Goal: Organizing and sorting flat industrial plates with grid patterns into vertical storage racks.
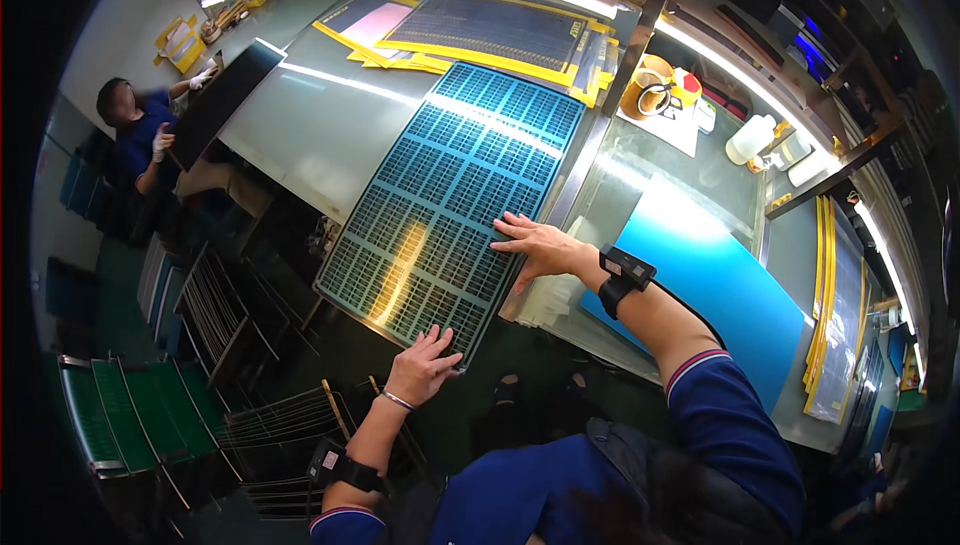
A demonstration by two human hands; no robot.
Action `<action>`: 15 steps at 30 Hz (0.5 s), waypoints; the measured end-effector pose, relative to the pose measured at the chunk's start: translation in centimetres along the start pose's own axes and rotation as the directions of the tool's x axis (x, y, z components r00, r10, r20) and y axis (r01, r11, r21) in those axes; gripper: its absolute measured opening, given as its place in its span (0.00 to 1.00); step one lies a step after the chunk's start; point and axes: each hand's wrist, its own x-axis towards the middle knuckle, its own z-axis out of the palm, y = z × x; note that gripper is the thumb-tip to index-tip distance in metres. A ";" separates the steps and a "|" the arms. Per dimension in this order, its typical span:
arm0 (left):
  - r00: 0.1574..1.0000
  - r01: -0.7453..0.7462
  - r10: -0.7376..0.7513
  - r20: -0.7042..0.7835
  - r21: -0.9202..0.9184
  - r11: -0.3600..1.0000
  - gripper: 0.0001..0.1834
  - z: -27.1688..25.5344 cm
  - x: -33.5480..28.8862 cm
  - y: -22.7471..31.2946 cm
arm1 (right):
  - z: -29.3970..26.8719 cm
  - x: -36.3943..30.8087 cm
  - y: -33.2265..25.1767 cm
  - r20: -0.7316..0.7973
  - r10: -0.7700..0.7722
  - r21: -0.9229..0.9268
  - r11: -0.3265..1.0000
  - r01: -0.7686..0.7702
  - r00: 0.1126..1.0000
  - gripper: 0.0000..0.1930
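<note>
A large blue-green panel (440, 200), printed with a dense grid of small dark patterns, lies across the table and juts out past its front edge toward me. My left hand (424, 369) rests on the panel's near edge, its fingers spread on top; the thumb is hard to make out. On the panel's right side lies my right hand (535, 247), fingers stretched over the surface and thumb down by the edge. Overhead light reflects off the panel in a yellowish streak and a whitish band.
Yellow-framed dark sheets (485, 30) lie behind the panel. A plain blue sheet (690, 265) is on the right table, with a white bottle (750, 140) beyond it. At the left, a gloved co-worker holds a dark panel (228, 103). Wire racks (215, 305) stand below left.
</note>
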 end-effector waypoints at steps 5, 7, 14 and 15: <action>0.843 0.127 -0.309 -0.440 -0.394 0.910 0.05 1.8 -0.7 0.5 | 1.0 -0.1 0.1 -0.035 -0.073 -0.075 0.995 0.070 0.997 0.36; 0.696 0.217 -0.368 -0.617 -0.308 0.926 0.06 0.4 0.3 1.9 | 2.7 0.0 1.4 -0.065 -0.064 -0.135 0.989 0.055 0.996 0.30; 0.969 0.010 0.027 -0.247 0.149 0.989 0.22 2.4 8.5 1.7 | -5.8 10.6 0.4 -0.302 -0.135 -0.154 0.984 0.091 0.944 0.11; 0.953 0.280 -0.232 -0.196 0.269 0.922 0.25 3.0 10.5 0.1 | -11.5 12.0 -2.7 -0.482 -0.036 -0.016 0.999 0.032 0.875 0.10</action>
